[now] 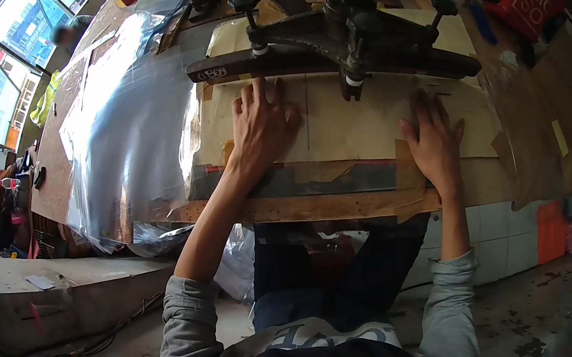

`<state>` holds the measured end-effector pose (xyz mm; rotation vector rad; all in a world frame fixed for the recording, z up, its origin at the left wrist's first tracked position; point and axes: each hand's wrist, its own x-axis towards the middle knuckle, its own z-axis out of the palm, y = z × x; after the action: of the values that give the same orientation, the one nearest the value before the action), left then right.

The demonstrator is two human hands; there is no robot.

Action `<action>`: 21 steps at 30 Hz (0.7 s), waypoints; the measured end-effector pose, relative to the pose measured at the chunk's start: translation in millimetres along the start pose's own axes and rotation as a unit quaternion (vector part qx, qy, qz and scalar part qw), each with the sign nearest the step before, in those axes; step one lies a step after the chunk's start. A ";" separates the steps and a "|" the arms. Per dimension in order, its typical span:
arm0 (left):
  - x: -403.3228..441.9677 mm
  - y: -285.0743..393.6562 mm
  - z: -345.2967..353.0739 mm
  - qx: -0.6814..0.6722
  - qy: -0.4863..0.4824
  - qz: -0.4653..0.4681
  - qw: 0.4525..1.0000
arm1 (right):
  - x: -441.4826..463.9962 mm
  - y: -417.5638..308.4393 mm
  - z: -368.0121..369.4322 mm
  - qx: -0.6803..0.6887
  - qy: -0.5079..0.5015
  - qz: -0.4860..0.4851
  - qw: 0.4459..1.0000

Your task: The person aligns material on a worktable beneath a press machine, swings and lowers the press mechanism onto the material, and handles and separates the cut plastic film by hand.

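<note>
My left hand (262, 125) rests on a pale yellowish sheet (342, 116) on the workbench. Its fingers are apart and slightly bent, the tips close to a long dark metal bar (275, 65). Lying flat on the right part of the same sheet, my right hand (435, 139) has its fingers stretched toward the bar. Neither hand appears to hold anything. The bar belongs to a dark metal frame with knobbed screws (354, 42), which stands over the sheet. Brown tape patches (409, 165) and a dark strip (285, 182) lie along the front.
Clear plastic sheets (134, 115) drape over the bench's left side. Brownish film (532, 152) hangs at the right. A red container (525, 14) stands back right. The wooden bench edge (319, 205) crosses before my body. Windows (21, 21) are at the left.
</note>
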<state>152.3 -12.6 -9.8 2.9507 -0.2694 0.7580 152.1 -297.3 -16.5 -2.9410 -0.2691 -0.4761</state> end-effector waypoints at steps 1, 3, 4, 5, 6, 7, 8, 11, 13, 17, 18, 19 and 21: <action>0.2 -2.1 -0.5 -0.003 -0.015 0.001 1.000 | -0.9 -1.0 3.3 -0.002 0.010 0.002 1.000; -1.6 -4.3 -2.2 -0.014 -0.045 0.006 0.999 | -2.0 -2.0 3.7 0.001 0.025 0.005 1.000; -4.7 -2.8 -5.1 -0.034 -0.053 0.001 0.998 | -1.4 -3.5 2.4 0.006 0.032 0.005 0.999; -8.2 -2.9 -3.5 -0.024 -0.041 0.011 0.999 | -1.9 -4.1 1.4 0.013 0.038 0.007 0.999; -12.7 -4.1 0.5 -0.013 -0.031 0.021 0.999 | -2.7 -3.4 0.8 0.022 0.043 0.009 0.999; -14.6 -4.7 3.5 -0.002 -0.020 0.029 0.999 | -2.5 -2.6 0.7 0.031 0.046 0.010 0.998; -12.6 -3.4 -0.1 -0.019 -0.048 0.017 0.998 | -2.5 -2.7 0.9 0.042 0.050 0.009 0.998; -10.2 -3.0 -0.2 -0.025 -0.052 0.025 0.998 | -2.2 -3.3 1.1 0.022 0.068 -0.002 0.997; -9.8 -3.1 1.0 -0.031 -0.045 0.035 0.998 | -2.4 -2.7 1.1 0.018 0.071 -0.005 0.997; -5.3 -4.1 0.1 -0.078 -0.036 0.041 0.995 | 1.5 1.0 7.1 0.013 0.079 -0.014 0.997; -4.9 -5.1 1.5 -0.076 -0.033 0.043 0.996 | 1.9 0.4 6.8 0.018 0.073 -0.010 0.997; -4.0 -5.8 3.6 -0.075 -0.030 0.044 0.996 | 2.7 -0.2 4.2 0.021 0.067 -0.006 0.998; -2.1 -4.6 3.8 -0.066 -0.027 0.040 0.997 | 4.1 -0.6 3.1 0.022 0.064 -0.004 0.998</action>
<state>153.2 -8.3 -14.4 2.8541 -0.4280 0.6431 156.7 -295.5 -18.0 -2.8533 -0.2722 -0.6477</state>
